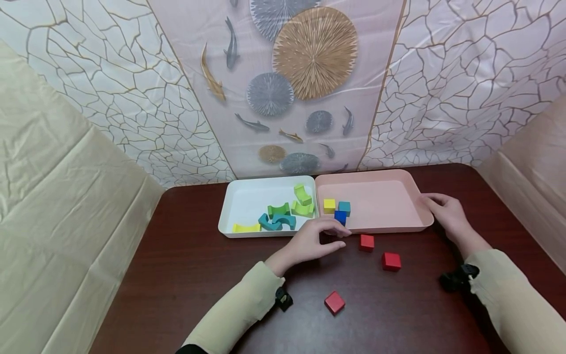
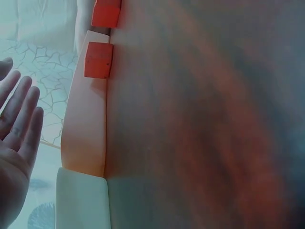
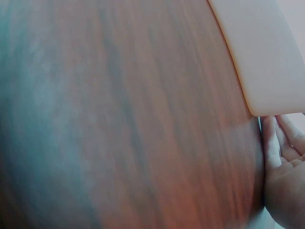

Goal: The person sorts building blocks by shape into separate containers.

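My left hand (image 1: 316,238) hovers at the front rim of the pink tray (image 1: 380,201), its fingers loosely bent and nothing held. Just past its fingertips, inside the tray, are a dark blue cube (image 1: 340,217), a teal cube (image 1: 344,208) and a yellow cube (image 1: 329,206). The left wrist view shows that hand (image 2: 16,138) with fingers extended. At the tray's right end my right hand (image 1: 448,216) touches the rim; in the right wrist view its fingers (image 3: 271,143) are fairly straight. On the table lie three red cubes (image 1: 366,243), one close to the left fingertips.
A white tray (image 1: 247,201) adjoins the pink one on the left. It holds several arch-shaped blocks (image 1: 302,209) in green, teal and yellow. The other red cubes sit nearer me, one at front centre (image 1: 334,303). Patterned cloth (image 1: 269,93) hangs behind the dark table (image 1: 177,275).
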Action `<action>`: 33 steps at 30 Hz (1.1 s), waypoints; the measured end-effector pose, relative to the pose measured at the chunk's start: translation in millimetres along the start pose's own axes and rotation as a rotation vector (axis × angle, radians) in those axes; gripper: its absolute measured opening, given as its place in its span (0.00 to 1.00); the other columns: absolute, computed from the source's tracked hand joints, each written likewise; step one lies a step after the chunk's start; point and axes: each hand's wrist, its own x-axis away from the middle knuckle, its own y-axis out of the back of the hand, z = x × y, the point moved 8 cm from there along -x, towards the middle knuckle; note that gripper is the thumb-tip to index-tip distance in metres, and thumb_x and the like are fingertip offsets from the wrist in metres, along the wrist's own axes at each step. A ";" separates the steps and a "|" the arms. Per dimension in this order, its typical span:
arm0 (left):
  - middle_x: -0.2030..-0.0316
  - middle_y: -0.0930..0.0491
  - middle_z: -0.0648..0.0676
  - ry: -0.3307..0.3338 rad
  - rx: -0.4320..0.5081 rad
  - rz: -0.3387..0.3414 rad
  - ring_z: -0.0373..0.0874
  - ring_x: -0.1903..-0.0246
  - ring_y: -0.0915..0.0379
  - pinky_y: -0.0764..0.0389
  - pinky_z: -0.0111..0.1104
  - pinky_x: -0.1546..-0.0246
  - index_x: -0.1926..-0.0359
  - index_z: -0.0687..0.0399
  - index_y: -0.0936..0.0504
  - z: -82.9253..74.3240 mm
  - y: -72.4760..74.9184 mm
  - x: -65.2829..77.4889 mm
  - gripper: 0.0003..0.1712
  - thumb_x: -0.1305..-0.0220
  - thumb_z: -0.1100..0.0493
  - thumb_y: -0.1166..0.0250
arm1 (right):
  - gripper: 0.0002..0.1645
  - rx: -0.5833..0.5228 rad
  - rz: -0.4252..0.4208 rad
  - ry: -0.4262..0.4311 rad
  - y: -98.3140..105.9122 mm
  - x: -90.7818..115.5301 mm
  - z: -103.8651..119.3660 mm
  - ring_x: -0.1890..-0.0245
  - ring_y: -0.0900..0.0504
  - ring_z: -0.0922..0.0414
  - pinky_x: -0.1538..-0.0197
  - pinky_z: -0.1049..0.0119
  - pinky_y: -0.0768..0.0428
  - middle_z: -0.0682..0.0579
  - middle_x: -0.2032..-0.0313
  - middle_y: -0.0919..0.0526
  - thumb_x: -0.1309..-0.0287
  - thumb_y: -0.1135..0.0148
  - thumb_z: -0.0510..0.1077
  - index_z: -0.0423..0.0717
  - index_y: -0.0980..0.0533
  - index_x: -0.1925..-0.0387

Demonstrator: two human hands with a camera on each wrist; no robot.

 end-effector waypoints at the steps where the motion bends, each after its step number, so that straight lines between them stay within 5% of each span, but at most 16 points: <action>1: 0.52 0.11 0.52 -0.002 -0.001 0.004 0.41 0.52 0.19 0.13 0.38 0.46 0.46 0.57 0.11 -0.5 -0.1 1.8 0.15 0.32 0.63 0.26 | 0.34 0.005 0.002 0.001 -0.2 0.1 0.2 0.63 0.26 0.84 0.61 0.84 0.23 0.88 0.65 0.24 0.22 0.42 0.53 0.24 0.26 0.35; 9: 0.44 0.13 0.51 0.047 0.006 0.076 0.39 0.44 0.20 0.20 0.28 0.39 0.42 0.55 0.13 -0.2 -3.1 17.6 0.18 0.31 0.60 0.26 | 0.38 0.028 0.000 -0.010 1.0 0.2 0.3 0.61 0.27 0.84 0.60 0.85 0.23 0.80 0.59 0.18 0.22 0.42 0.56 0.23 0.28 0.33; 21: 0.40 0.15 0.49 0.093 -0.021 0.182 0.36 0.43 0.22 0.21 0.29 0.36 0.38 0.51 0.15 -2.3 -10.4 34.0 0.22 0.30 0.55 0.26 | 0.39 0.044 -0.001 -0.022 -0.2 0.1 -1.3 0.62 0.29 0.84 0.61 0.85 0.24 0.86 0.64 0.26 0.21 0.44 0.56 0.22 0.29 0.32; 33: 0.39 0.16 0.50 0.093 0.004 0.303 0.35 0.40 0.22 0.23 0.26 0.34 0.35 0.52 0.17 -6.0 -24.6 45.2 0.24 0.31 0.57 0.27 | 0.40 0.034 -0.004 -0.013 0.4 -0.7 -1.2 0.63 0.27 0.83 0.61 0.85 0.24 0.84 0.63 0.24 0.21 0.43 0.57 0.22 0.28 0.34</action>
